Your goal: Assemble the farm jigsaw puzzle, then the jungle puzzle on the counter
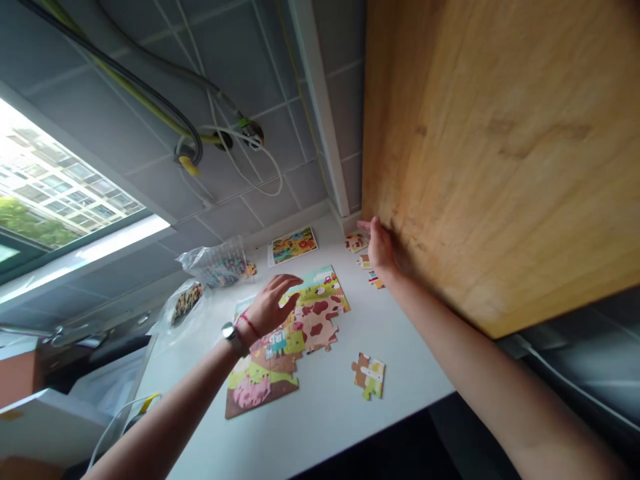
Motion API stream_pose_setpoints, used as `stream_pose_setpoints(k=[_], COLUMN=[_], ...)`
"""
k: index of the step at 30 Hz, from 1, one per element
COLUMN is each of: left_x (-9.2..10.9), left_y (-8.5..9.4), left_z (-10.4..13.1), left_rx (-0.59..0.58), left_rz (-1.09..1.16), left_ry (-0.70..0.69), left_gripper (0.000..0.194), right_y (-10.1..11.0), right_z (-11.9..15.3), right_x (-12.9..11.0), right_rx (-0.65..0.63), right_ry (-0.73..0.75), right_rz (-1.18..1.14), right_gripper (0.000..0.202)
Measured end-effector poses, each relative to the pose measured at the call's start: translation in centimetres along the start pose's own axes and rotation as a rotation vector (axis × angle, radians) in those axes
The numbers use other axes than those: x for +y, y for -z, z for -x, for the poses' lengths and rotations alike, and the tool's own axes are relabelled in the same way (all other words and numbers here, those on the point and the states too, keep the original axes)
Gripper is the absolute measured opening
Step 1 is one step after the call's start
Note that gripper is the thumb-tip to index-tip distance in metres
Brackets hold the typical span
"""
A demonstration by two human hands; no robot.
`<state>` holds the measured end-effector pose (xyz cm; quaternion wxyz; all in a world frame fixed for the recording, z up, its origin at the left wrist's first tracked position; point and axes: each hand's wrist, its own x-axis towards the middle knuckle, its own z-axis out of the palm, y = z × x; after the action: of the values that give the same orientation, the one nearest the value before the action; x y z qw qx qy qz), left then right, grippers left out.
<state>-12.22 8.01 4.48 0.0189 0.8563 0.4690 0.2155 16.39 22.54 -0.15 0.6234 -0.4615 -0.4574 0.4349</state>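
A partly joined farm puzzle [317, 323] lies on the white table [320, 420], showing a spotted cow and a pink pig. Over its upper left part hovers my left hand [273, 305], thumb and fingers apart, holding nothing. My right hand [381, 248] is at the table's far right, beside the lower edge of a wooden panel [500, 147], its fingers spread. Several loose pieces [363, 261] lie just left of that hand. Nearer the front edge is a small joined group of pieces [369, 375], apart from the puzzle.
A picture card [293, 246] lies at the back. Left of it are a clear bag of pieces [220, 263] and another plastic bag [186, 303]. Cables [200, 133] hang on the tiled wall. The wooden panel stands close on the right.
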Motion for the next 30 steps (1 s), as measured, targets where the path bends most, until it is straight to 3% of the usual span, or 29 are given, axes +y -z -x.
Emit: stream_pose_setpoints(k=[3,6,8,11,16,21,25,30], left_x=[0.6,0.4,0.4,0.5,1.0,1.1,0.5,-1.1], left_y=[-3.2,-6.1,-7.5,-8.9,-9.7,-8.7,-7.2,-5.7], left_z=[-7.6,-13.6,-16.5,-18.9,-20.4,-20.8,-19.9,-17.8], left_rx=[-0.179,-0.221,-0.247,-0.301,-0.351,-0.34,-0.303,-0.277], left_rz=[0.02,0.005,-0.005,-0.011,-0.007,0.043,0.12,0.32], left_ry=[-0.007,0.023,0.038,0.053,0.1,0.148,0.222,0.348], left_gripper=[0.035,0.05,0.057,0.064,0.062,0.04,0.047,0.015], right_y=[0.0,0.0,-0.1,-0.2,-0.4,-0.5,-0.3,-0.1], right_z=[0.1,0.3,0.4,0.6,0.7,0.5,0.3,-0.1], right_x=[0.4,0.5,0.4,0.3,0.2,0.3,0.7,1.1], right_rx=[0.007,0.004,0.003,0.009,0.028,0.047,0.042,-0.047], right_ry=[-0.007,0.004,0.027,0.048,0.053,0.066,0.112,0.16], right_rz=[-0.031,-0.04,-0.025,0.0,-0.025,-0.056,0.001,0.133], right_gripper=[0.095,0.096,0.095,0.091,0.086,0.083,0.077,0.057])
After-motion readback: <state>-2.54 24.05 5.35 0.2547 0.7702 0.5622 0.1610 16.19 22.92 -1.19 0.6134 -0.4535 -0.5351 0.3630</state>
